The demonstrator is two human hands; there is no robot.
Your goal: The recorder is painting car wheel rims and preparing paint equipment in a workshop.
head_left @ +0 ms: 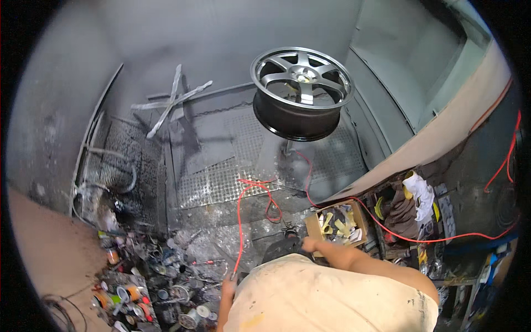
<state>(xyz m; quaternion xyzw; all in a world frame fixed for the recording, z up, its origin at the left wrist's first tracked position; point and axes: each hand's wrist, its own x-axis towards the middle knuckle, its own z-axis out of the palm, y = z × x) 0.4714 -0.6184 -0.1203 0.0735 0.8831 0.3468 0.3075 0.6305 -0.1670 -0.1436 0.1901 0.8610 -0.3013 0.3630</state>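
Observation:
My left hand [227,285] is low at my left side, closed around the lower end of a thin red hose [240,235]. A small metallic piece shows at that end; its shape is unclear. My right arm reaches out, with my right hand [310,245] beside my dark clothing and the left edge of a cardboard box [314,228]. Its fingers are mostly hidden, so I cannot tell whether it holds anything. Farther ahead, a silver multi-spoke wheel rim [304,77] with a dark barrel sits face up on a stand [288,146].
A grey cross-shaped stand [173,102] stands at the left. The red hose loops over the metal grating [210,182]. Cluttered cans and cups [180,293] crowd the lower left. At right, a shelf carries cloths [419,193]. Grey walls [221,39] enclose the rim.

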